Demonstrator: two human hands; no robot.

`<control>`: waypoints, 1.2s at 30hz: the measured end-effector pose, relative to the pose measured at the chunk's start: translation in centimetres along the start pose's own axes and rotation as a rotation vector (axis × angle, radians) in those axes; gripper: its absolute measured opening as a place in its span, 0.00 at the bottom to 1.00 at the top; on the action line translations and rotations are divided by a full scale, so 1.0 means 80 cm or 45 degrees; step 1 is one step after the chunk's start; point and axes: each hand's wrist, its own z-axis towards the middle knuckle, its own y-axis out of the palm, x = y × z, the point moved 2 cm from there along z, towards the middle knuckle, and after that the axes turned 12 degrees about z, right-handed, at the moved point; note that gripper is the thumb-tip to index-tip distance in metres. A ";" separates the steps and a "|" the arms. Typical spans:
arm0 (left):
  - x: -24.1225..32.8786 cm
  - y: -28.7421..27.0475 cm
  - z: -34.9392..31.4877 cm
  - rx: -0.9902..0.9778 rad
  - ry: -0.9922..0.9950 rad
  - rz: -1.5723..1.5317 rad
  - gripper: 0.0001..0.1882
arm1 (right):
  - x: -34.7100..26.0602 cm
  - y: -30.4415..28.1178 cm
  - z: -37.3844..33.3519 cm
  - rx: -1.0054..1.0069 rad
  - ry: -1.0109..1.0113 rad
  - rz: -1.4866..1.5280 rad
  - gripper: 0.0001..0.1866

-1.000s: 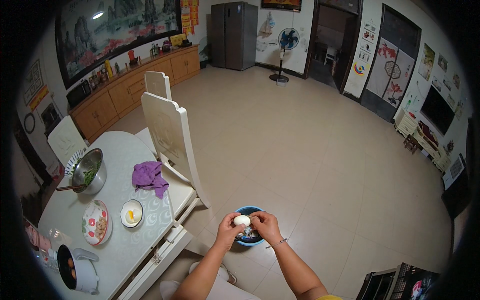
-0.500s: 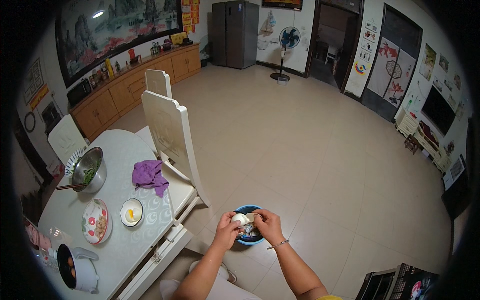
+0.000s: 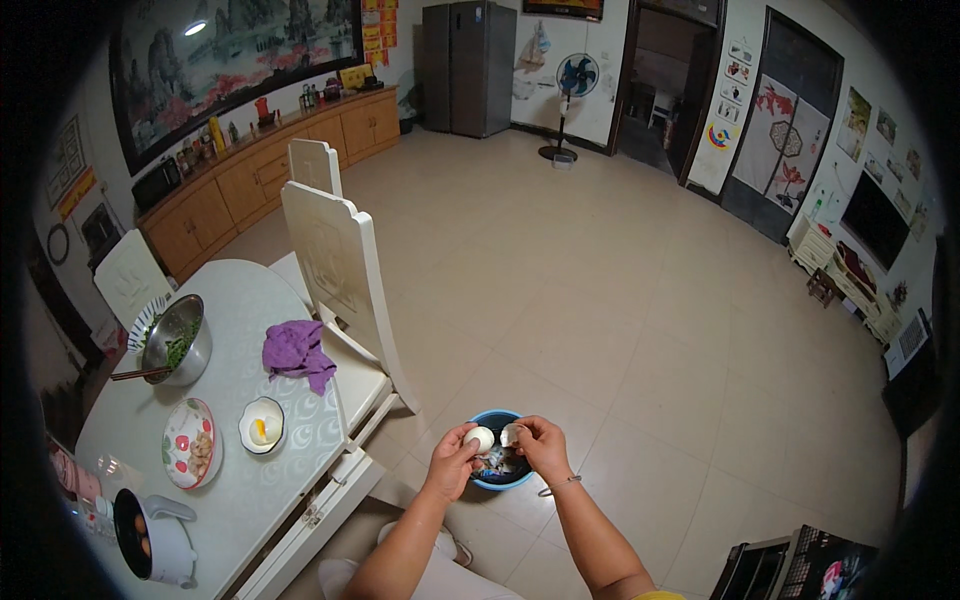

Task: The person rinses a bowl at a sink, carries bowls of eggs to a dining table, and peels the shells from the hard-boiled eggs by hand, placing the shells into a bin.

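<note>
My left hand [image 3: 454, 462] is closed round a white peeled egg [image 3: 480, 439]. In my right hand [image 3: 544, 448], the fingers pinch a piece of eggshell [image 3: 512, 435], a small gap away from the egg. Both hands are above a blue-rimmed bin [image 3: 497, 484] on the floor, with crumpled scraps inside it. On the table to the left, a small scalloped bowl [image 3: 273, 437] holds something white with a yolk-coloured piece. Brown eggs [image 3: 143, 535] lie in a white pot [image 3: 170, 550] with a handle at the table's near end.
The table [image 3: 240, 500] also carries a purple cloth [image 3: 300, 355], a strawberry-patterned bowl [image 3: 180, 455] with pale food, and a steel bowl [image 3: 196, 350] with greens and chopsticks. A white chair [image 3: 340, 265] stands against it. Black crates [image 3: 800, 565] sit at lower right.
My right hand has moved slightly right, drawing the piece of shell away from the egg. The left hand keeps its hold on the egg, nearly still.
</note>
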 end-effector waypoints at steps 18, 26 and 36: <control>-0.006 -0.002 0.002 0.071 -0.035 0.033 0.19 | -0.039 0.023 -0.007 -0.354 -0.018 -0.177 0.10; -0.007 -0.001 0.002 0.042 -0.042 0.051 0.19 | -0.037 0.023 -0.007 -0.336 -0.197 -0.287 0.07; -0.005 0.002 -0.001 -0.019 -0.044 0.072 0.17 | -0.046 0.021 -0.011 -0.401 -0.252 -0.313 0.06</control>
